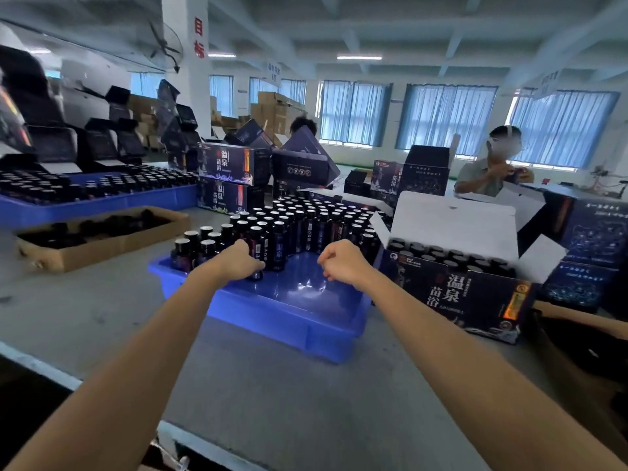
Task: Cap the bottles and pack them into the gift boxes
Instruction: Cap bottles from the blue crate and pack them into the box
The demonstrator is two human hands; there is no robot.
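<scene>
**Left hand on a bottle at the tray**

The left hand [242, 262] curls around a dark bottle [257, 244] at the near edge of the bottles [307, 220] standing in the blue tray [272, 321]. The right hand [341, 263] hangs over the tray's bare floor with its fingers curled; whether it holds anything is unclear. The open gift box [441, 294], filled with capped bottles, stands just right of the tray on the grey table [272, 385].

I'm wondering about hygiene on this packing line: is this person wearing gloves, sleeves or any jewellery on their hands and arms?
No gloves: the left hand and right hand are bare, with no rings visible. The left forearm and right forearm are uncovered too, with no sleeves, watch or bracelets in view down to the picture's edge.
</scene>
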